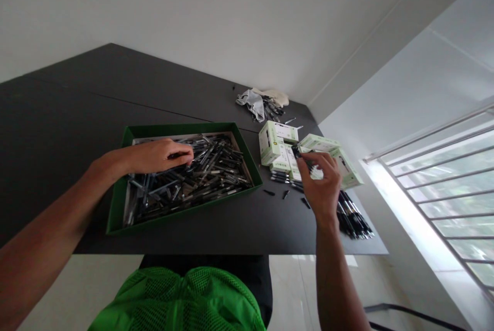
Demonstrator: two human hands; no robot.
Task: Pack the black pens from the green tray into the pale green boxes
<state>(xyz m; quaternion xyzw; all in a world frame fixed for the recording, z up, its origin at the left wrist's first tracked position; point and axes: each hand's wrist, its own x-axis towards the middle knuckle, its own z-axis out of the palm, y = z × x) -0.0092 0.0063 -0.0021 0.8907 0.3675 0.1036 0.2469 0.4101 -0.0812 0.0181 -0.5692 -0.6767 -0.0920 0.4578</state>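
My left hand [160,156] reaches over a green box [116,207] heaped with loose black and clear pens [216,166]. Its fingers are curled closed, and a dark pen seems to be between them, mostly hidden. Over the pale green and white cartons [270,143] at the right, my right hand [322,179] pinches thumb against forefinger. The dark end of a pen [296,151] shows at those fingertips; the rest is hard to make out. Several pens lie in a row [280,176] just in front of the cartons.
A bundle of pens [353,218] lies near the table's right edge. Several small black pieces [269,192] are scattered between the box and my right hand. Farther back are crumpled pale cloths [252,103] beside more pens [273,109]. A barred window [443,207] stands at the right.
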